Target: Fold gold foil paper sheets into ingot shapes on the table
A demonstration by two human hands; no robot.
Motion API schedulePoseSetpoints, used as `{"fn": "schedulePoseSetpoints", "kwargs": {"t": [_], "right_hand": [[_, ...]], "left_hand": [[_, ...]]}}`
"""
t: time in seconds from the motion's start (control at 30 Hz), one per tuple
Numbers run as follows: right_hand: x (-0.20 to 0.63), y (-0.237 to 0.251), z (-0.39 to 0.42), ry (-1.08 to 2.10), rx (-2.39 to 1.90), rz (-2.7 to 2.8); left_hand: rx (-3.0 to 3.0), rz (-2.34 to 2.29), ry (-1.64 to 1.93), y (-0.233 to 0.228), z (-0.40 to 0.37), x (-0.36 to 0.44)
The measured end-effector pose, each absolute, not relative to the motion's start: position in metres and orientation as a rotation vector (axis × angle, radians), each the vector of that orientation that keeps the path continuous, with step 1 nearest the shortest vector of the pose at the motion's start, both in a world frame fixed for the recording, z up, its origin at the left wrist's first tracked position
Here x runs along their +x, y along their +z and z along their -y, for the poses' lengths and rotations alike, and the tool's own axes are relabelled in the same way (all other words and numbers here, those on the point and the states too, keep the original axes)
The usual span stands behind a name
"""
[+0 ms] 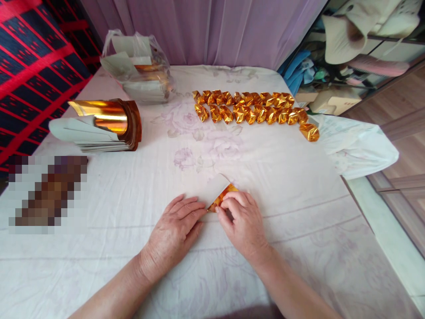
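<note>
A sheet of gold foil paper (217, 188), white on its back, lies on the table near the front middle with one gold corner folded over. My left hand (175, 230) presses flat on the sheet's left part, fingers together. My right hand (242, 221) pinches the folded gold corner at the sheet's right edge. Both hands touch the same sheet, and part of it is hidden beneath them.
Two rows of folded gold paper pieces (252, 108) lie at the back, one more (308, 131) at the right. A stack of curled gold sheets (102, 126) sits at left, a plastic bag of sheets (139, 66) behind it. White cloth (299, 212) covers the table; its edge drops at right.
</note>
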State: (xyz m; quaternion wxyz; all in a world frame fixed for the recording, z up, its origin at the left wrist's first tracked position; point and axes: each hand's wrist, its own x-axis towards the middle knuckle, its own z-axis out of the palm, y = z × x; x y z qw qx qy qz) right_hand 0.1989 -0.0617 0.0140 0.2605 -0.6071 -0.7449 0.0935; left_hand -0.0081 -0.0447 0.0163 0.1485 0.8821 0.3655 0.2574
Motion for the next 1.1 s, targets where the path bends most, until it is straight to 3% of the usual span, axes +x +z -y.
{"fn": "schedulePoseSetpoints", "kwargs": {"t": [1.1], "right_hand": [[0.1972,0.0138,0.0609,0.220,-1.652,2.003]], "left_hand": [[2.540,-1.082,0.739,0.0180,0.0453,-0.0068]]}}
